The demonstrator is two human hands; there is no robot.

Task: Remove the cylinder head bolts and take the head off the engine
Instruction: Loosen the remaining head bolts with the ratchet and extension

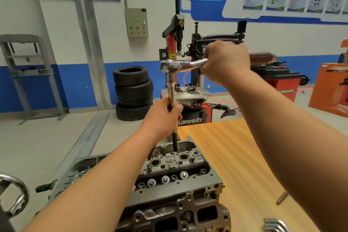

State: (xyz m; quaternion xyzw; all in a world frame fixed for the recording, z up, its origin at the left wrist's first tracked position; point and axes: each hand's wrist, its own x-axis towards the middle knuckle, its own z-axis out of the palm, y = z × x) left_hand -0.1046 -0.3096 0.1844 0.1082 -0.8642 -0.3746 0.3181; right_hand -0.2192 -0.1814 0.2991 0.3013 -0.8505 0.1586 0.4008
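Observation:
A grey cylinder head (175, 173) sits on the engine block (180, 214) at the bottom centre. A chrome ratchet wrench (169, 66) stands above it on a long vertical extension bar (171, 92), whose dark lower end goes down into a hole at the far end of the head. My left hand (165, 117) is wrapped around the extension about halfway up. My right hand (226, 62) grips the ratchet's handle, which points right. The bolt itself is hidden in the hole.
The engine stands by a wooden tabletop (235, 156), which carries a loose bolt (281, 198) and metal hex keys (275, 225) at the lower right. Beyond are stacked tyres (133, 92), a tyre-changing machine (194, 88), an orange box (329, 88) and a chrome handwheel (13, 196) at the left.

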